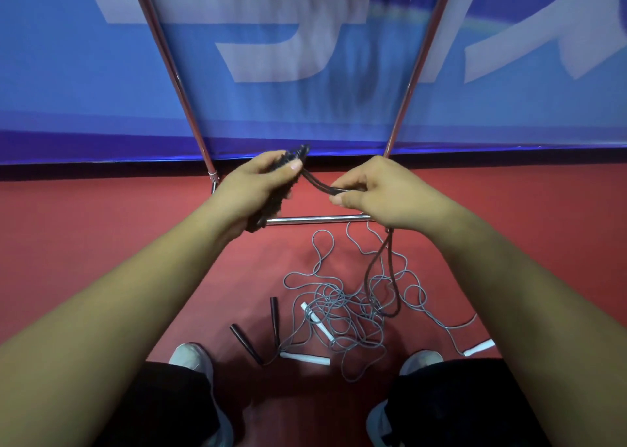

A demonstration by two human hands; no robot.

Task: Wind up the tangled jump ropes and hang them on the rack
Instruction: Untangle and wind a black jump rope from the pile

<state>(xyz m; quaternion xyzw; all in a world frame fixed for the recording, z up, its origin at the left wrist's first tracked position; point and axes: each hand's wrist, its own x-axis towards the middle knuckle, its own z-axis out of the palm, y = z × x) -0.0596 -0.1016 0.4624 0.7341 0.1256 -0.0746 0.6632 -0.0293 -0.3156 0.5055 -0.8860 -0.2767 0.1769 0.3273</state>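
My left hand [261, 182] grips the black handles [271, 205] of a jump rope, held together in front of the rack. Its doubled black cord [319, 184] runs across to my right hand [376, 192], which pinches it between thumb and fingers. From there the black cord hangs in a long loop [386, 277] down to the floor. Below lies a tangled heap of grey ropes [346, 307] with white handles [317, 321] and two black handles [274, 316] beside it.
The metal rack has two slanted uprights [169, 63] and a low crossbar [315, 219] just beyond my hands. A blue banner [84, 90] stands behind it on the red floor [101, 229]. My two shoes [191, 355] flank the rope heap.
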